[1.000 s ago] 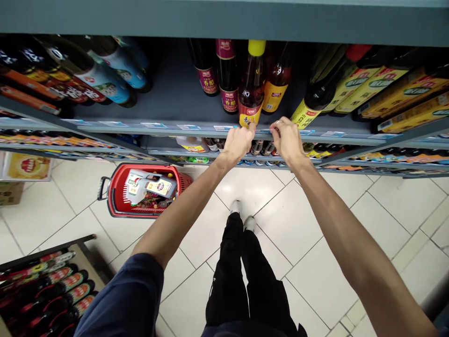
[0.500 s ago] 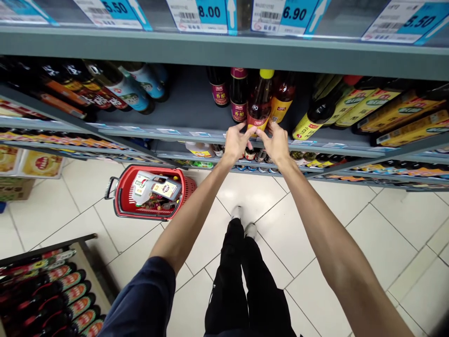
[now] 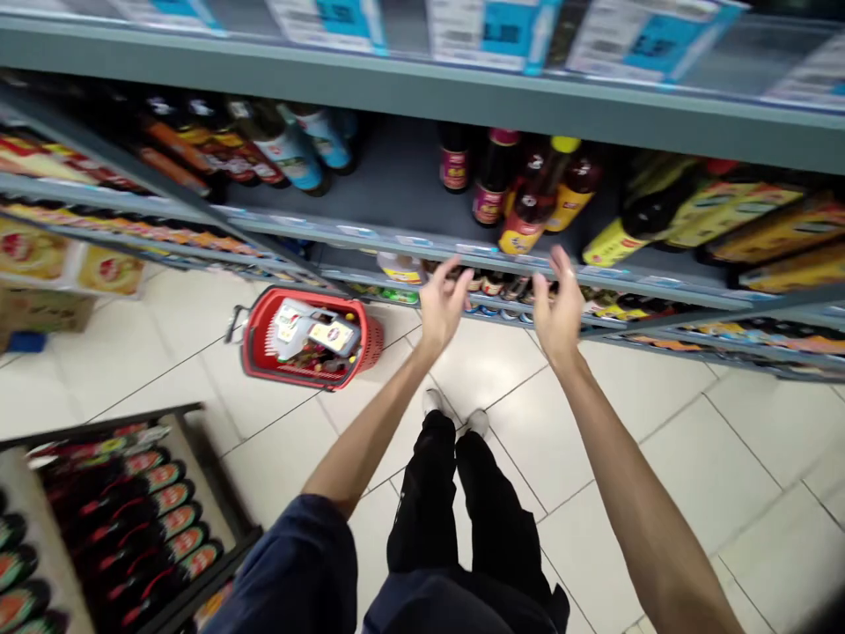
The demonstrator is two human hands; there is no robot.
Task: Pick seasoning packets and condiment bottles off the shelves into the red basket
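A dark glass bottle with a yellow cap and a red and yellow label [image 3: 533,204] stands at the front of the shelf [image 3: 396,211]. Below and to its left is my left hand [image 3: 444,305], fingers apart and nothing in it. My right hand [image 3: 560,308], also empty with thumb and fingers spread, is below and right of that bottle. Neither hand touches it. Dark bottles with purple labels [image 3: 490,189] stand to its left, and a bottle with an orange-yellow label [image 3: 573,195] is close behind on the right.
On the tiled floor to the left sits a red shopping basket [image 3: 247,348] holding jugs and bottles. A display rack [image 3: 217,519] of bottles is at lower left. Yellow-labelled bottles [image 3: 613,239] occupy the shelf's right side; blue-labelled bottles [image 3: 294,163] stand left. Cartons [image 3: 109,267] lie at far left.
Both hands have let go of the yellow-capped bottle and drawn back and apart from the shelf. The bottle stays at the shelf front. The view has shifted.
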